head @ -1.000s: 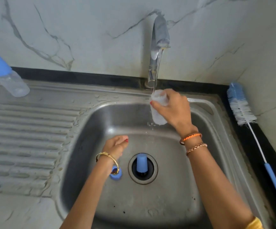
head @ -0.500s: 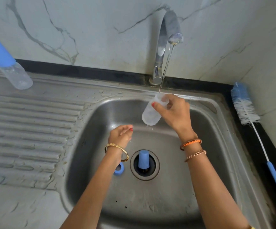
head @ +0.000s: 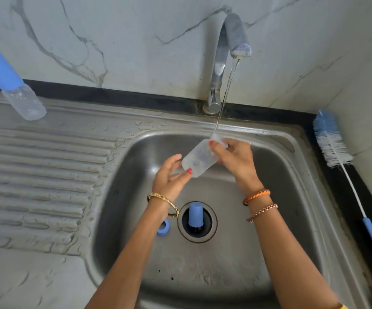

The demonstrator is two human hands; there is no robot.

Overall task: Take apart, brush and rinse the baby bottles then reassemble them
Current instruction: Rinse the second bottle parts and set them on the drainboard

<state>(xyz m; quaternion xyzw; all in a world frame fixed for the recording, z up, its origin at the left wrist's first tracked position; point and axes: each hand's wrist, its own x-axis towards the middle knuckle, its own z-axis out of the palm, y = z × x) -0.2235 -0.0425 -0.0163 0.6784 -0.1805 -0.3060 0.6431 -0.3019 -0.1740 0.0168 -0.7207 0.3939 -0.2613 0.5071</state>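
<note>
A clear bottle [head: 199,158] is gripped by the right hand [head: 236,160] under the tap's stream [head: 225,92]; the left hand's [head: 170,177] spread fingers [head: 186,173] touch its base.

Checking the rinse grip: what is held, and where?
The clear bottle: right hand grips its neck end; left hand touches its base.

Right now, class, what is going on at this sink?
A person is rinsing a clear baby bottle body under a thin stream from the tap. The right hand grips its neck end, and the left hand touches its base. The blue cap stands in the drain and the blue collar ring lies beside it. Another capped bottle and the bottle brush sit outside the basin.
</note>
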